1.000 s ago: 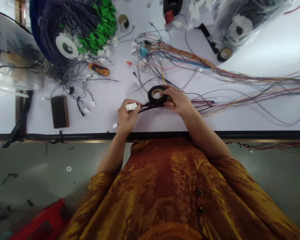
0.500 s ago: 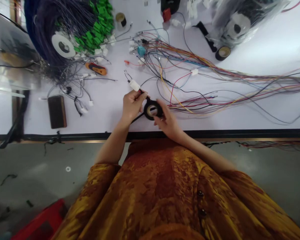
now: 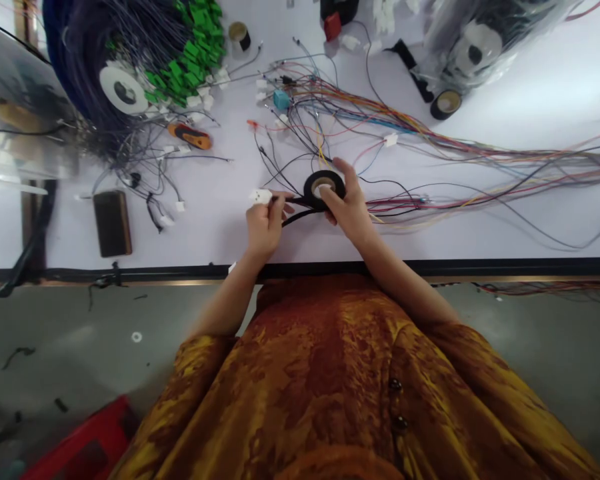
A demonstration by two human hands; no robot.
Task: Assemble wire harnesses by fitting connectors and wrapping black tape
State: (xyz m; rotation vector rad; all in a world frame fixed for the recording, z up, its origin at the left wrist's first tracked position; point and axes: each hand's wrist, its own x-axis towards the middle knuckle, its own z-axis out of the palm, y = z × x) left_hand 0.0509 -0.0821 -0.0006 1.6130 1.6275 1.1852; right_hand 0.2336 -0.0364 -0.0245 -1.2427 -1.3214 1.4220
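Between the thumb and fingers of my left hand (image 3: 265, 227) is a black-wrapped cable (image 3: 296, 199), with a white connector (image 3: 261, 196) at its end just above the knuckles. My right hand (image 3: 350, 207) grips a roll of black tape (image 3: 324, 175), its thumb at the roll's core. The roll touches the cable just to the right of my left fingers. A second black strand (image 3: 300, 215) runs below the first, from the roll toward my left hand. Loose thin wires spread out behind the roll.
A long bundle of coloured wires (image 3: 410, 127) runs off to the right. At the back left lie green connectors (image 3: 195, 63) on dark wires. An orange cutter (image 3: 190, 136), a dark rectangular block (image 3: 113, 223) and another tape roll (image 3: 446, 105) rest on the white table (image 3: 205, 220).
The tape roll and my right hand have moved up and to the right. The white connector has turned and sits lower, and the cable between my hands now lies nearly level.
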